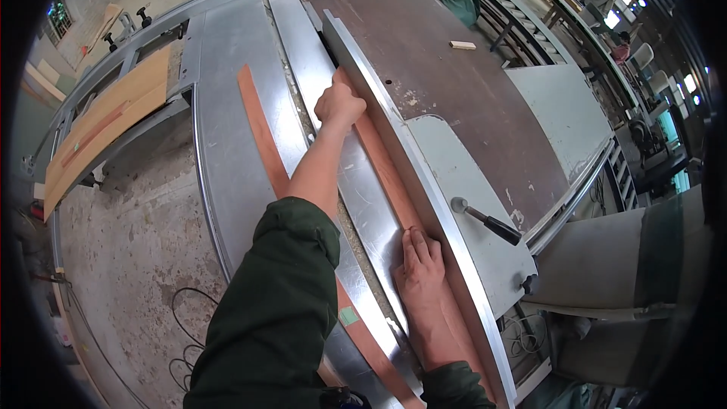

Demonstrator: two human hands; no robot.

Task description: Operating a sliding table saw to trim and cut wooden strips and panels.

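Note:
A long reddish-brown wooden strip [385,174] lies along a raised metal fence [437,201] on a silver machine table [227,98]. Near the strip's far end, my left hand [341,106] is closed around it, arm stretched forward. My right hand [421,266] is nearer to me, its fingers pressed together and bent onto the same strip beside the fence. Another reddish strip [261,132] with a green sticker [348,316] runs along the table to the left, partly hidden under my left forearm.
Right of the fence lies a worn brown-and-grey table surface [454,91] with a small wood block [463,45] and a black-handled lever [492,227]. A plywood board [144,98] rests on the frame at left. Cables [182,333] trail over the floor. A roller conveyor [515,19] stands behind.

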